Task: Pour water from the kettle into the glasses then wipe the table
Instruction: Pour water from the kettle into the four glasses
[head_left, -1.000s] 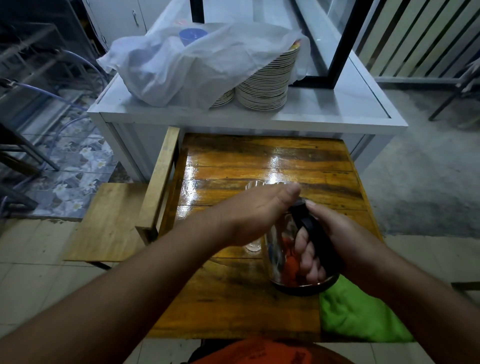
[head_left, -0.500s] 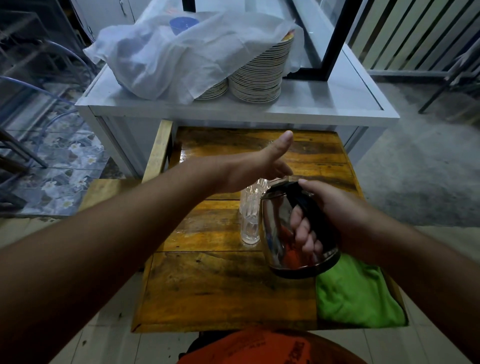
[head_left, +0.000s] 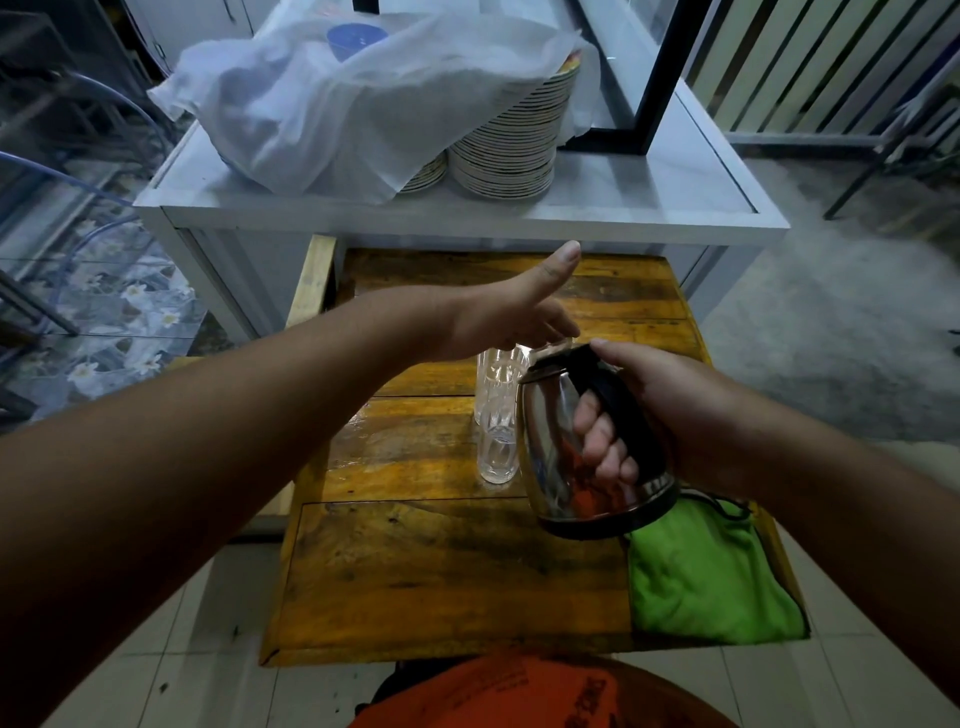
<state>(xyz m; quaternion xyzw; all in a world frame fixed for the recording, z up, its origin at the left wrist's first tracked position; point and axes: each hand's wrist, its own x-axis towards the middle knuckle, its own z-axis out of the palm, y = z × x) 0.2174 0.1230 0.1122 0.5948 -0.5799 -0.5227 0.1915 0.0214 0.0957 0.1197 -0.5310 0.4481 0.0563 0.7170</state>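
Kettle (head_left: 582, 441) grip is the key here: the right hand (head_left: 660, 410) wraps its fingers round the black handle and holds the steel body lifted off the table (head_left: 441, 571), upright or nearly so, its spout side turned toward the glasses (head_left: 498, 410), probably ready to tip. These stand close together near the middle of the table, just left of the kettle; whether they hold water I cannot tell. The left hand (head_left: 514, 317) hovers above them, fingers loose and thumb raised, gripping nothing, perhaps leaving the rims free for pouring. A green cloth (head_left: 711, 577) lies bunched at the table's near right corner, likely kept within reach for wiping afterwards.
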